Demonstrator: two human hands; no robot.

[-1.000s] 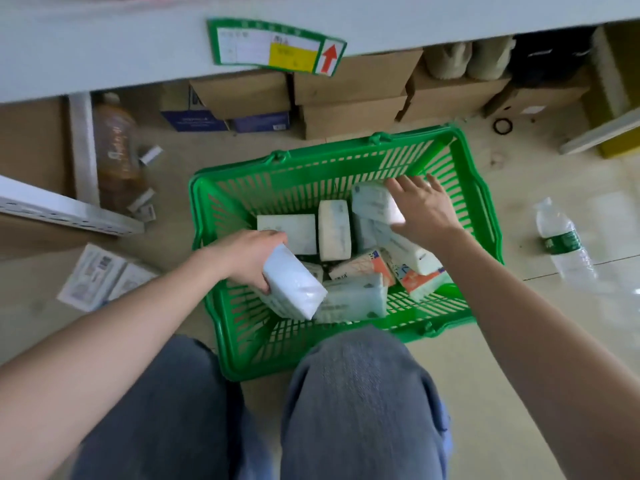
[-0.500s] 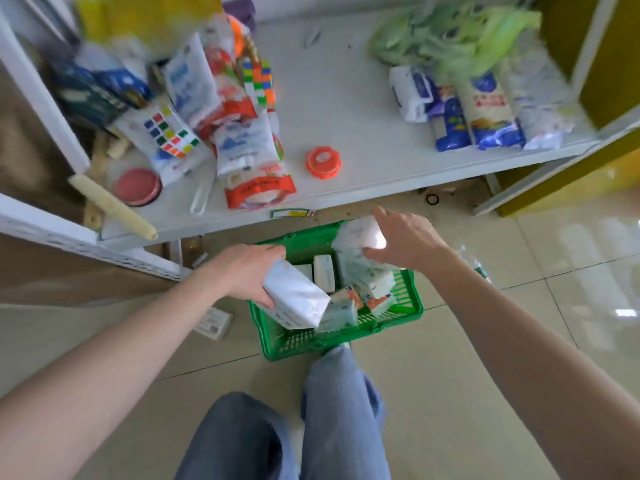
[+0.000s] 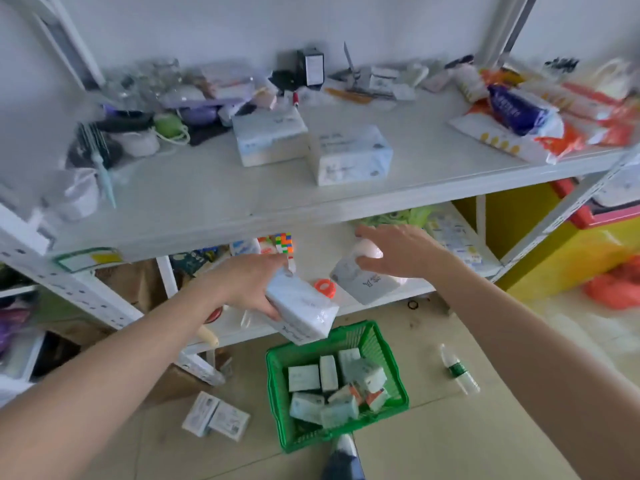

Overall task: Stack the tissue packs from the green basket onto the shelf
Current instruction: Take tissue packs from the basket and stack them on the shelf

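Observation:
My left hand [image 3: 247,284] grips a white tissue pack [image 3: 302,311], tilted, in the air in front of the lower shelf board. A second white pack [image 3: 363,280] is in my right hand [image 3: 398,252], level with the first and to its right. Both packs are below the upper shelf [image 3: 225,202], where two tissue packs [image 3: 268,135] [image 3: 349,154] lie side by side near the middle. The green basket [image 3: 275,403] stands on the floor below my hands, with several tissue packs [image 3: 334,389] lying loose inside.
The upper shelf carries clutter at the back left and orange and purple bags [image 3: 519,112] at the right. An orange lid [image 3: 325,287] and a colour cube [image 3: 283,242] lie on the lower shelf. A plastic bottle [image 3: 459,370] and two flat white packets [image 3: 216,415] lie on the floor.
Both hands rose out of the basket, each with a tissue pack, up to shelf height. The view lifted from the basket to the upper shelf.

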